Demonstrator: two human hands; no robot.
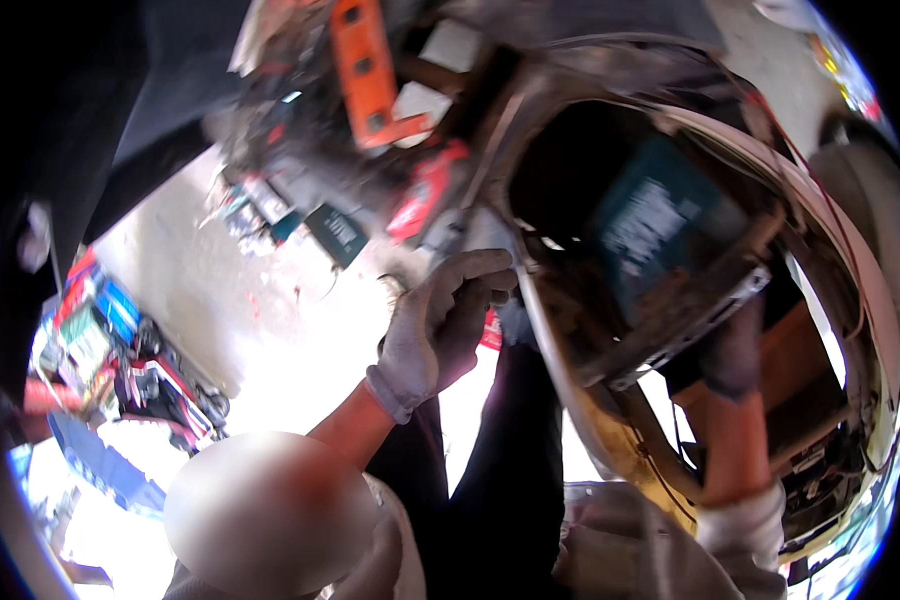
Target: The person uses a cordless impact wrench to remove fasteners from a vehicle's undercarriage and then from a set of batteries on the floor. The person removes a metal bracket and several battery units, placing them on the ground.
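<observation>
My left hand, in a light grey glove, has its fingers curled beside the pale rim of a large opening. Whatever lies inside those fingers is hidden. On the right, my bare forearm reaches into the opening, and my right hand, in a dark-looking glove, is up against the underside of a metal strip with holes. Shadow, blur and the strip hide its fingers. Just above this strip, tilted within the dark opening, is a dark green box-shaped thing with white print.
A perforated orange metal piece and a red object are at the top. Another dark green box lies on the pale floor. Piled goods line the far left. Thin cables hang along the opening's right side.
</observation>
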